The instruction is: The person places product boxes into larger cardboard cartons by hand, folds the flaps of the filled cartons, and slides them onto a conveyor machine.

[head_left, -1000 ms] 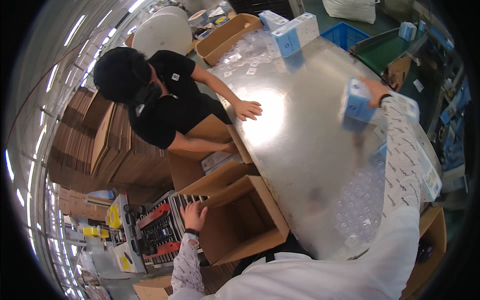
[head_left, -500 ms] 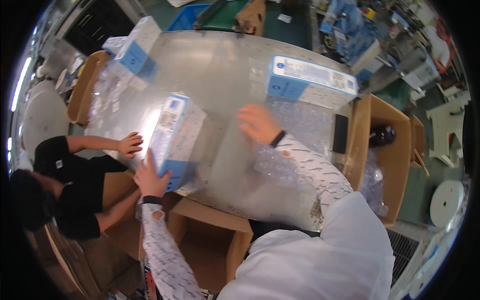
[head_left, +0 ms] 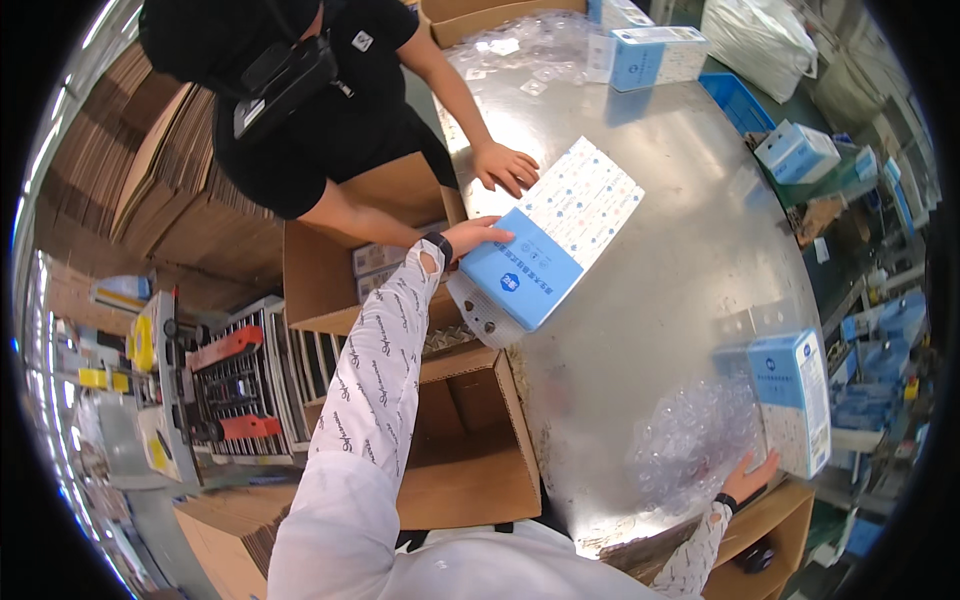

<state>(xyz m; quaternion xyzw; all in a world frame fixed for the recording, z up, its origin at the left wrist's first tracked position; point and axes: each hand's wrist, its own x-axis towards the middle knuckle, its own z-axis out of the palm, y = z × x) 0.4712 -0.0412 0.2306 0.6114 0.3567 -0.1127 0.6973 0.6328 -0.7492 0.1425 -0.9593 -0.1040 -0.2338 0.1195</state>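
Observation:
My left hand [head_left: 472,237] grips the near left edge of a blue-and-white cardboard box [head_left: 572,226], its thumb on the blue face. A pale piece with dark holes [head_left: 487,312] sticks out beneath the box at the table's edge. My right hand [head_left: 748,477] has its fingers apart, holding nothing, beside a second blue-and-white box [head_left: 792,400]. Next to it lies a pile of clear plastic pieces [head_left: 697,437]. A co-worker's hand [head_left: 505,166] reaches close to the held box; their other hand is hidden.
The metal table [head_left: 610,370] fills the middle. An open carton [head_left: 470,440] stands against its near edge. The co-worker leans over another carton [head_left: 340,270] with boxes inside. A carton [head_left: 770,540] is at lower right. More boxes [head_left: 658,57] and plastic lie at the far end.
My view has swung left toward the co-worker. The box at my left hand now shows its broad face. My right hand has moved from mid-table to beside the right box.

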